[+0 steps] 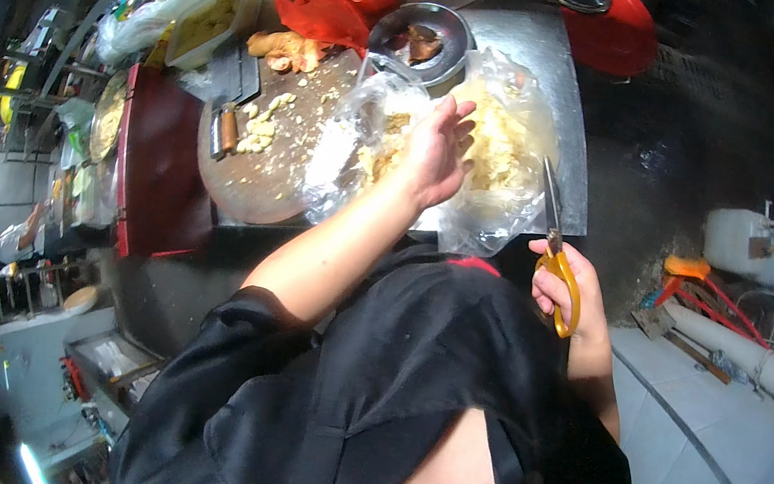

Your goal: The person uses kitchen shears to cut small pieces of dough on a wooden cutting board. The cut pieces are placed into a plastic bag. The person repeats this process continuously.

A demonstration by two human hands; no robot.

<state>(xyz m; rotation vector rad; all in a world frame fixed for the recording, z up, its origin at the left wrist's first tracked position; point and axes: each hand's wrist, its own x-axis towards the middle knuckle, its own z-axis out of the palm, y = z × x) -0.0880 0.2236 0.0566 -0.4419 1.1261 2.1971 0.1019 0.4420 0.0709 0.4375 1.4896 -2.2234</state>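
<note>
My right hand grips scissors by their yellow handles, the metal blades pointing up and slightly apart. Beside the blades lies a clear plastic bag of pale yellow pieces, probably sliced food. My left hand is held over the bag's left part with its fingers apart and nothing in it. Whether it touches the plastic is unclear. Left of that hand, more crumpled clear plastic partly wraps light brown and pale bits. My left forearm hides some of it.
A round chopping board carries peeled cloves, likely garlic, a ginger-like root and a cleaver. Behind stand a metal bowl and a red plastic bag. A person is at the far left.
</note>
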